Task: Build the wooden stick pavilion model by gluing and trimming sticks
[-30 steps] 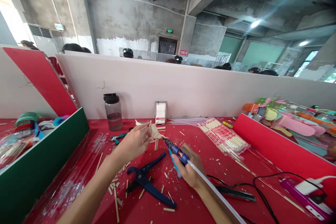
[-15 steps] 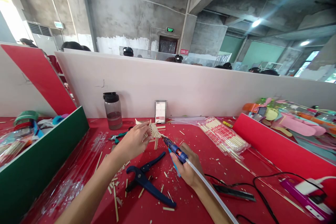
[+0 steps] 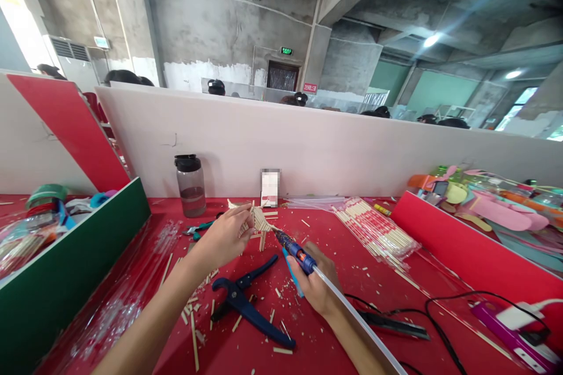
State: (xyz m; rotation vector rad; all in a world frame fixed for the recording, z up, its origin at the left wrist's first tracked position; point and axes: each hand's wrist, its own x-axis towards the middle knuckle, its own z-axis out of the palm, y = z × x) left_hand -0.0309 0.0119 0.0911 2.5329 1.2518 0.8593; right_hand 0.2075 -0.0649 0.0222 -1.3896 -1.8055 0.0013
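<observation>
Head view: what to note first about the hands?

— Set apart, each occupied. With the right hand (image 3: 319, 286), grasping a blue glue gun (image 3: 302, 259), fingers wrapped round the grip. With the left hand (image 3: 229, 231), pinching a small stick model (image 3: 263, 223) at the fingertips.

— And where to find the model?

— Near the middle of the red table (image 3: 316, 340), in front of a small upright panel (image 3: 270, 187) with a blurred face. Partly hidden behind the left hand, with a short stick showing underneath like a leg.

— Touching it with the nozzle (image 3: 284, 238)?

— Aimed at the model's right end, very close; cannot tell contact from a slight gap. Trailing from the back of the gun, a long clear glue stick (image 3: 360, 322).

— Anything between the forearms (image 3: 167, 304)?

— Lying there, a dark blue cutter (image 3: 257, 317), arms spread, among scattered stick pieces (image 3: 194, 343). Just beside the left hand, green-handled pliers (image 3: 200, 227), partly covered.

— And farther off?

— To the right, a bagged bundle of sticks (image 3: 380, 228), a red divider (image 3: 448, 246) and a purple power strip (image 3: 500, 333) with a white plug (image 3: 515, 316). To the left, a green divider (image 3: 88, 258) and crinkled clear plastic (image 3: 123, 299). At the back, a bottle (image 3: 191, 190), upright before a white partition (image 3: 334, 146).
</observation>
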